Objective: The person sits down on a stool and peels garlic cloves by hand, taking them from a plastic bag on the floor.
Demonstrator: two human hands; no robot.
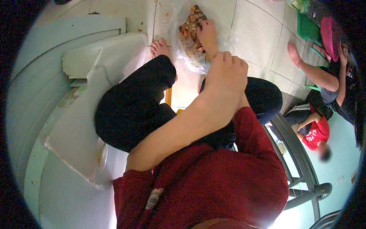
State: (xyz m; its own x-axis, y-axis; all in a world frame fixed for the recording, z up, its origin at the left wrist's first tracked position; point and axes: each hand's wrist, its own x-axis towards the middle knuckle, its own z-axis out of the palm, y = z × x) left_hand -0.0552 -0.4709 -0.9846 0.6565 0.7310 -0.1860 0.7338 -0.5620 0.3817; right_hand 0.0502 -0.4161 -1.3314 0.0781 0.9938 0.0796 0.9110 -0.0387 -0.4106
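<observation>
My left hand (228,72) is closed around my right forearm, with its knuckles facing up and its fingertips hidden. Beyond it, my right hand (207,32) reaches into an open clear plastic bag (196,65) on the floor. Its fingers are bent and closed at the brown and reddish pieces (187,30) in the bag; what they pinch is too small to make out. The bag lies between and ahead of my knees, near my bare left foot (161,48).
A pale, worn cabinet-like piece (126,47) stands at the left. At right are a dark metal frame (305,164), a person in a red shirt (316,133), and another person's bare leg (312,72) near green and pink containers (329,38). The floor (255,30) is tiled.
</observation>
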